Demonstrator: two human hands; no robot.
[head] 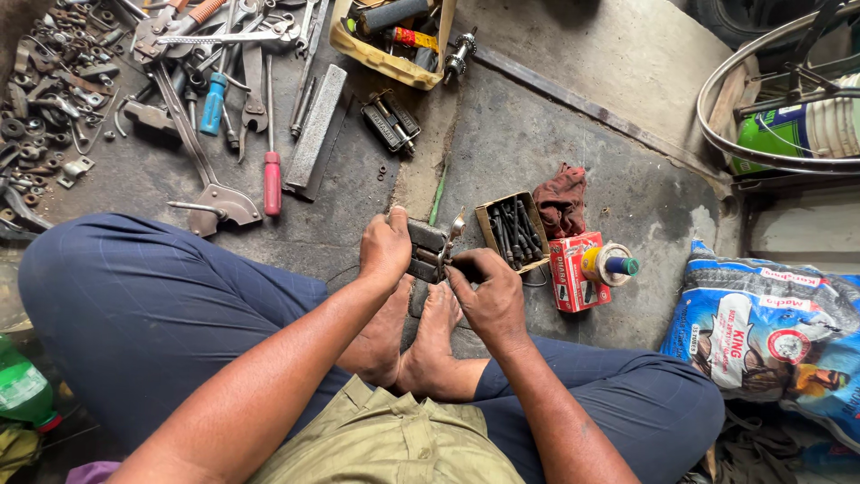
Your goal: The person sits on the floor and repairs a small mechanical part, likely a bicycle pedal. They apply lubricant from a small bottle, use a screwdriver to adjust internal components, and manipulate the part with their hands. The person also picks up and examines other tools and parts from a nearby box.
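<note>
Gripping the black bicycle pedal (428,253) at frame centre, I am closing my left hand (385,246) round its left end — my right hand (488,291) pinching the spanner (452,235) at its right end.

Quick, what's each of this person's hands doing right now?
Left hand: closed around the left end of a black bicycle pedal.
Right hand: fingers pinched at the pedal's right side; what the grip holds, if anything, cannot be told.
</note>
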